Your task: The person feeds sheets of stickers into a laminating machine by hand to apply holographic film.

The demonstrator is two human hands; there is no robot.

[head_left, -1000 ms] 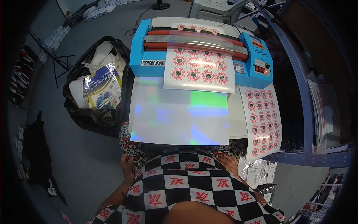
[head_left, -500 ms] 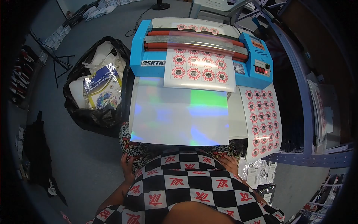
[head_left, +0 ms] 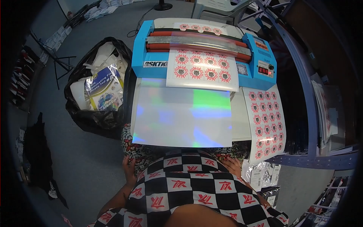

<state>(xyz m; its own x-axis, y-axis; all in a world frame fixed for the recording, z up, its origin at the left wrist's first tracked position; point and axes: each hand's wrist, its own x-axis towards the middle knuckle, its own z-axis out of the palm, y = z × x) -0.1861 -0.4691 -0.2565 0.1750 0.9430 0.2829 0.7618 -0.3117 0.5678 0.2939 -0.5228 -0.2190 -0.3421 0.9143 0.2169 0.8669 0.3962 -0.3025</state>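
Note:
My left hand [head_left: 129, 167] rests on my patterned trouser leg, fingers apart and nothing in them. On the other thigh lies my right hand [head_left: 231, 165], flat and holding nothing. In front of me stands a blue laminator [head_left: 170, 69] with red rollers. A sheet of red and black stickers [head_left: 204, 72] passes between its rollers, its near end curling toward me. Shiny holographic film [head_left: 177, 117] lies flat on the table below it. A second printed sticker sheet [head_left: 266, 121] hangs over the table's right edge.
To the left, a black plastic bag [head_left: 90, 123] holds waste and a laminating film packet [head_left: 105, 89]. A purple metal shelf frame [head_left: 308, 113] stands close on the right. A pale plastic chair [head_left: 217, 11] is behind the laminator. Wrapped packages [head_left: 261, 176] sit low at right.
The sticker sheet has slid slightly farther into the laminator, away from me. Both my hands have stayed in place.

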